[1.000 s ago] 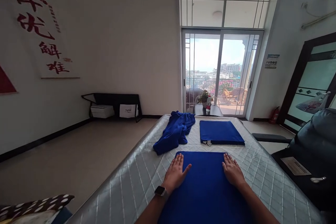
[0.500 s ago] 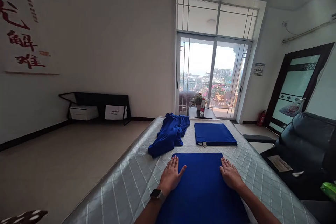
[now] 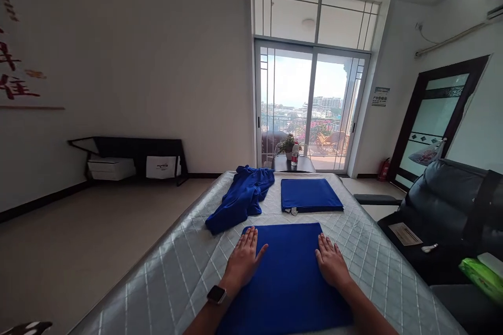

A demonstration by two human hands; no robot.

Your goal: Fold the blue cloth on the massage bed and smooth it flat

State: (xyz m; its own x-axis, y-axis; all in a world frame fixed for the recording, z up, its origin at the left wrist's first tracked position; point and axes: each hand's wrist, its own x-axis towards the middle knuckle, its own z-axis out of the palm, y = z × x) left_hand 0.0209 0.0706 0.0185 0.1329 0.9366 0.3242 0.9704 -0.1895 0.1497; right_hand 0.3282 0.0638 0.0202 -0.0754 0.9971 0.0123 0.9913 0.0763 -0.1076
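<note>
Head view. Both hands lie palm down on a flat blue cloth [image 3: 291, 277], fingers extended: the left hand [image 3: 241, 261] at its far left corner, thumb held apart, the right hand [image 3: 333, 264] at its far right corner. Neither pinches the fabric. The cloth lies on a silver quilted surface [image 3: 188, 267], toward the near edge. Beyond it, toward the far right corner, rests a folded blue stack [image 3: 310, 194] with a white tag [image 3: 294, 211] at its near edge; a crumpled blue cloth [image 3: 245, 196] lies toward the far left corner.

Change: the camera's aim has shifted, bringing a green packet [image 3: 481, 277] into sight at the right. Hands and cloths keep essentially the same arrangement, which suggests a smoothing or steadying pause rather than a new fold.

Writing: the wall scroll [image 3: 18, 86] bears large red characters, cut off by the frame. The wall notice [image 3: 380, 97] shows small print and round symbols, unreadable here. The bottle [image 3: 294, 154] has a red-and-white label, its brand illegible; dark lettering on the white box [image 3: 161, 166] and print on the card [image 3: 404, 234] on the black chair [image 3: 436, 193] cannot be read.
</note>
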